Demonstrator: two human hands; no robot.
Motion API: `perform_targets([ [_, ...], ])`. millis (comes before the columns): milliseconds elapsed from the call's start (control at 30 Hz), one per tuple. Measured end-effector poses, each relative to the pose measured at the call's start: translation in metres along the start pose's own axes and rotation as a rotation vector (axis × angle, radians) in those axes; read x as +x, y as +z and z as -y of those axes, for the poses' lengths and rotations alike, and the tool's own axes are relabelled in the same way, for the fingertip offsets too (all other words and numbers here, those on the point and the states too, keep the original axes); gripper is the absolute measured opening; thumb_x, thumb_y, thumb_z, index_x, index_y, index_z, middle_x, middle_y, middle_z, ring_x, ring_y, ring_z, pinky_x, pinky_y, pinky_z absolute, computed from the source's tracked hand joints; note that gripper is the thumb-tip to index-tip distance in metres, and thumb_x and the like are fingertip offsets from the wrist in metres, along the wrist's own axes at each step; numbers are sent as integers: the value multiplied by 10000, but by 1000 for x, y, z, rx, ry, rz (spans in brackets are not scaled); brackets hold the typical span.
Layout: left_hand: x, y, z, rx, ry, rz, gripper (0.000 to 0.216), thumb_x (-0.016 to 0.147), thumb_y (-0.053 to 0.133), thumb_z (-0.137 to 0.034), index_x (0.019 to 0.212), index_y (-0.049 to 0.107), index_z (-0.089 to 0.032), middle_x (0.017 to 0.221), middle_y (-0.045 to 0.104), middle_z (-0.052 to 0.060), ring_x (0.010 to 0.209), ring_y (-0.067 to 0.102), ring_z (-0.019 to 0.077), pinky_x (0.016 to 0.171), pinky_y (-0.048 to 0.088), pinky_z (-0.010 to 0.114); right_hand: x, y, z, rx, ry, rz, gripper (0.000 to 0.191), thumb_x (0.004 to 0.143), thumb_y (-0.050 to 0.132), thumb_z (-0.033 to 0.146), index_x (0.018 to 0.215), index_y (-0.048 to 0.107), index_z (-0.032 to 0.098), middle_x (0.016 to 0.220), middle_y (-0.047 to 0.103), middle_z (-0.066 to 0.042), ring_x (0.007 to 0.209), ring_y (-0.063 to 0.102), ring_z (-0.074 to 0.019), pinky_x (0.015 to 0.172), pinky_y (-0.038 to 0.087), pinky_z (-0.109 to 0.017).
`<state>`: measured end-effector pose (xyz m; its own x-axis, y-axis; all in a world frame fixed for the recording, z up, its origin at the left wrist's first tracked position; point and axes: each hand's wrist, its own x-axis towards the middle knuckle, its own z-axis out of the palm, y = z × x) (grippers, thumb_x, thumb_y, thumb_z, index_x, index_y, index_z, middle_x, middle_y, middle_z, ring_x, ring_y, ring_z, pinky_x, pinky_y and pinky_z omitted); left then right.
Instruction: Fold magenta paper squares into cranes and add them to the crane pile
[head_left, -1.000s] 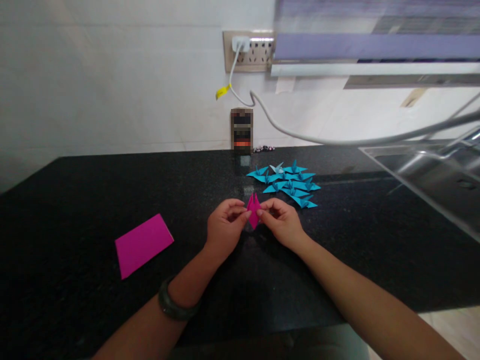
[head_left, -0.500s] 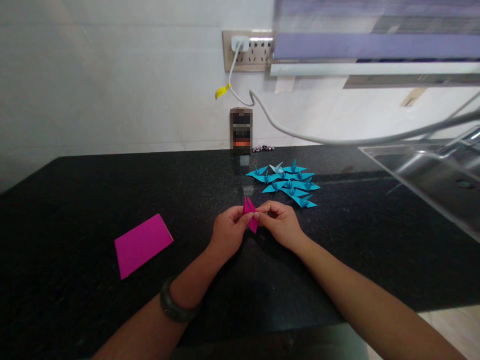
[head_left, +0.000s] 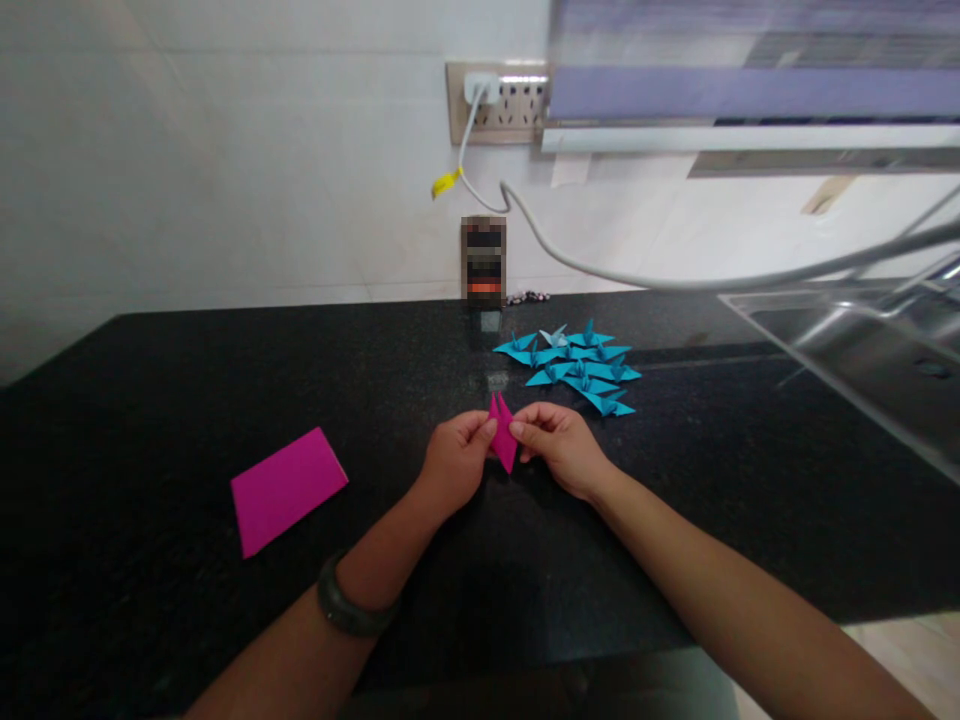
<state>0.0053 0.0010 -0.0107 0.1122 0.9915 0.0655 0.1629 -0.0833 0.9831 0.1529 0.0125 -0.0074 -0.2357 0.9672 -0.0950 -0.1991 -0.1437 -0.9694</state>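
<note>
Between my two hands is a small folded piece of pink origami paper (head_left: pixel 505 440), diamond-shaped with two points upward and one point down. My left hand (head_left: pixel 457 455) pinches its left edge between thumb and fingers. On the opposite edge, my right hand (head_left: pixel 559 445) grips it the same way. Several blue paper cranes (head_left: pixel 581 368) rest in a cluster just beyond my right hand, a paler crane (head_left: pixel 555 337) among them. Off to the left lies a flat stack of pink paper (head_left: pixel 289 492).
A black countertop (head_left: pixel 187 390) bears everything. Against the wall leans a phone-like object (head_left: pixel 484 262), its screen blurred out, with a beaded string (head_left: pixel 529 297) beside it. A white cable (head_left: pixel 600 270) runs from the wall socket (head_left: pixel 517 105). At right is a metal sink (head_left: pixel 892 370).
My thumbs have drawn apart to the paper's edges, so more of its front shows. The cranes and the pink stack stay where they were.
</note>
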Motion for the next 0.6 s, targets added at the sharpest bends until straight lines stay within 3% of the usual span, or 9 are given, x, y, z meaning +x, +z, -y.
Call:
perform_targets([
  [267, -1, 4, -1, -96, -3, 40, 142, 729, 570, -244, 833, 577, -148, 750, 657, 28, 693, 619, 147, 622, 485, 253, 1, 0, 3, -15, 17, -21, 228, 557, 748, 322, 598, 617, 140, 514, 572, 35, 411, 464, -50, 398, 387, -180],
  [600, -3, 0, -8, 94, -1, 13, 150, 751, 531, -269, 734, 621, -150, 614, 642, 6, 546, 577, 129, 516, 424, 229, 1, -1, 0, 26, 11, 16, 220, 572, 745, 277, 691, 619, 141, 580, 592, 42, 429, 491, -44, 402, 397, -165],
])
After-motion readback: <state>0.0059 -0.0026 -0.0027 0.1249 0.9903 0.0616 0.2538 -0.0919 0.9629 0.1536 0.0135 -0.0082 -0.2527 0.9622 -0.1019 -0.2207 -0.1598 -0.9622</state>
